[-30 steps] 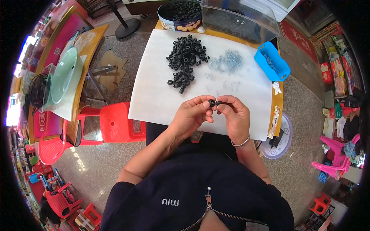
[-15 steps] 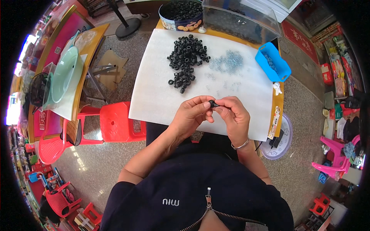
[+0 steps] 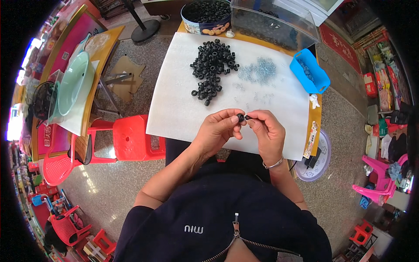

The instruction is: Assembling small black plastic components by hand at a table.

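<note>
Over the near edge of the white sheet [image 3: 174, 113], both of my hands are close together. My left hand [image 3: 219, 129] pinches a small black ring-shaped part [image 3: 240, 117] between thumb and fingertips. A small dark slender piece [image 3: 248, 117] is in the pinch of my right hand [image 3: 268, 133], just beside the ring; its kind is too small to make out. Beyond my hands lies a heap of similar black parts [image 3: 214, 61]. To its right, tiny clear bluish pieces [image 3: 262, 71] are piled, with several scattered nearer to me.
A blue plastic basket [image 3: 322, 83] with small pieces inside stands at the table's right edge. Along the back are a round tin [image 3: 196, 27] full of black parts and a clear plastic box [image 3: 279, 32]. A red stool [image 3: 131, 137] stands left of the table.
My right hand has shifted slightly right, drawing the dark slender piece away from the black part. The ring's opening now shows in my left hand, which has stayed in place.
</note>
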A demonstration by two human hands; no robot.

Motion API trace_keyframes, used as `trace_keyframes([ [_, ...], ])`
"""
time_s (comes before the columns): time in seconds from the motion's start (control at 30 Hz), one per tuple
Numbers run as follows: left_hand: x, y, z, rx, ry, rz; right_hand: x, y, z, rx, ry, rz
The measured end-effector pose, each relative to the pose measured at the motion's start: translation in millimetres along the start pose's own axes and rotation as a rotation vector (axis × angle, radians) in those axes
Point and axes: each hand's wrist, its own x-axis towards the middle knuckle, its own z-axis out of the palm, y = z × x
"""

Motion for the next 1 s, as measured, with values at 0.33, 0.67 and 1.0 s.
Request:
trace_keyframes([
  [0.33,-1.1,1.0,-0.9,0.025,0.017,0.005,6.5,-11.3,0.8,-0.113,-0.057,-0.103],
  [0.67,-2.1,1.0,-1.9,0.18,0.06,0.07,9.9,-11.9,-0.4,-0.25,-0.115,-0.23],
  [1.0,-1.7,9.4,-5.8,0.282,0.092,-0.064,16.4,-11.7,-8.0,-0.381,-0.25,-0.415],
])
